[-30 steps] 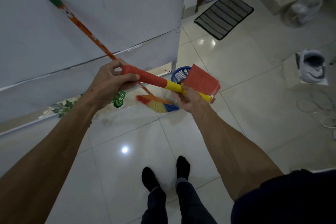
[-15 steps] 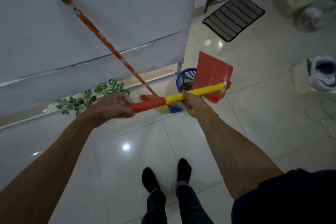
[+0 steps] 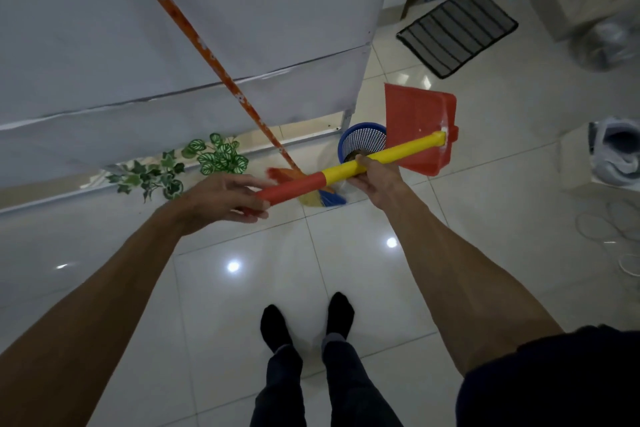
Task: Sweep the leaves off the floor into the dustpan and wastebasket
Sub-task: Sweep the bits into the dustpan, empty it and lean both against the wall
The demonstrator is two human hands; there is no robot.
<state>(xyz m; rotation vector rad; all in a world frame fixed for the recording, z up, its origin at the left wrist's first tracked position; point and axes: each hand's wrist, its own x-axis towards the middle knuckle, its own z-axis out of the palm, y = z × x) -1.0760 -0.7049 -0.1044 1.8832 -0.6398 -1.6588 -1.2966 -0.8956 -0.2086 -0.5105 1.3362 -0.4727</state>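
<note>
Above the blue mesh wastebasket (image 3: 362,140), red plastic dustpan (image 3: 417,125) held level, right hand (image 3: 375,175) gripping its yellow handle, left hand (image 3: 221,201) fingers loosely extended (touching the red end).

Glossy white tiled floor (image 3: 242,305), white wall (image 3: 86,28), striped doormat (image 3: 457,29).

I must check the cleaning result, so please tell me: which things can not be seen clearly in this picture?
- Inside of the blue mesh wastebasket: head view, hidden by the red plastic dustpan and its handle.
- Broom bristles: mostly behind that handle.
- Left hand: blurred, grip unclear.
- Broom handle top: cut off by the upper edge.
</note>
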